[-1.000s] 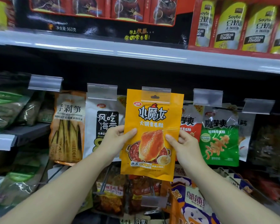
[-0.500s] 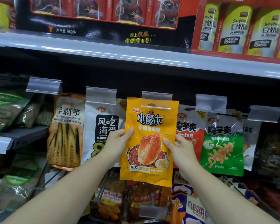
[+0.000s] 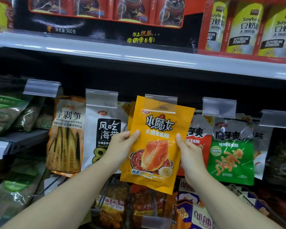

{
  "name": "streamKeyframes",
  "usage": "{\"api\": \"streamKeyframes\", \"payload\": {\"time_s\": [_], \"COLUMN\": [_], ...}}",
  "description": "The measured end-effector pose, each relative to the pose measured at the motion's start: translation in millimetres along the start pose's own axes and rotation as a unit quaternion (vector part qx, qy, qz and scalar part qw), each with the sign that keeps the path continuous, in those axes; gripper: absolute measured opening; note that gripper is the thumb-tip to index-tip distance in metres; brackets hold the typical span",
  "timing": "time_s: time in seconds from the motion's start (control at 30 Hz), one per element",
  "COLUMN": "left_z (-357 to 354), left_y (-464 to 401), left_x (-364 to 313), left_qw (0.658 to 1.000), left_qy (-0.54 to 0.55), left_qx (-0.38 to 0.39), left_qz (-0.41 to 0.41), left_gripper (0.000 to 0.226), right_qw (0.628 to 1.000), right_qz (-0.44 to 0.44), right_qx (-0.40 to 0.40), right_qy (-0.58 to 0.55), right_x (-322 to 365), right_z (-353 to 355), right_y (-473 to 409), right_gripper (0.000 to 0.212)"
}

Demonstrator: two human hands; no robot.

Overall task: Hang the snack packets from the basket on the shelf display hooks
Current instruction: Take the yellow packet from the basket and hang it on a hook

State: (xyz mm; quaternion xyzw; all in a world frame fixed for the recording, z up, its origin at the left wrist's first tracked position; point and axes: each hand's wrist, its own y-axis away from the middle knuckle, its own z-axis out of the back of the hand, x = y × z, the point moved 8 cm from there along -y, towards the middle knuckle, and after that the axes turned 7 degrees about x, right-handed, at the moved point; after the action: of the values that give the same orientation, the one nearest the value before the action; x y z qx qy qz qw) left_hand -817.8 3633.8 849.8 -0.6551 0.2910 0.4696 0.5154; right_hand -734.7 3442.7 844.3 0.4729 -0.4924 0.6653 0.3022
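The orange snack packet is held tilted at the middle hook's clear tag, each side pinched by the left hand and right hand. Its hang hole should be levelled and slid fully on before both grips are released.

Both hands, left hand at nine o'clock, right hand at three, pinch the orange snack packet, its top behind a clear hook tag.
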Motion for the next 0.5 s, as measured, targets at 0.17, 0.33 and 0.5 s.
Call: {"api": "streamKeyframes", "payload": {"time_s": [0.17, 0.33, 0.5], "left_z": [-1.3, 6.5, 8.0], "left_y": [1.8, 7.7, 8.7], "left_x": [2.5, 6.7, 5.9], "left_qw": [1.0, 0.999, 0.999], "left_qy": [0.012, 0.033, 0.036], "left_qx": [0.003, -0.021, -0.02], "left_qz": [-0.009, -0.017, -0.02], "left_gripper": [0.028, 0.026, 0.025], "right_qw": [0.996, 0.991, 0.993], "right_qz": [0.069, 0.113, 0.098], "right_qx": [0.006, 0.0, -0.012], "right_qy": [-0.058, -0.077, -0.072], "right_x": [42.1, 78.0, 83.0], "right_z": [0.9, -2.5, -8.1], "right_y": [-10.5, -24.9, -33.7], "right_gripper": [0.036, 0.007, 0.011]}}
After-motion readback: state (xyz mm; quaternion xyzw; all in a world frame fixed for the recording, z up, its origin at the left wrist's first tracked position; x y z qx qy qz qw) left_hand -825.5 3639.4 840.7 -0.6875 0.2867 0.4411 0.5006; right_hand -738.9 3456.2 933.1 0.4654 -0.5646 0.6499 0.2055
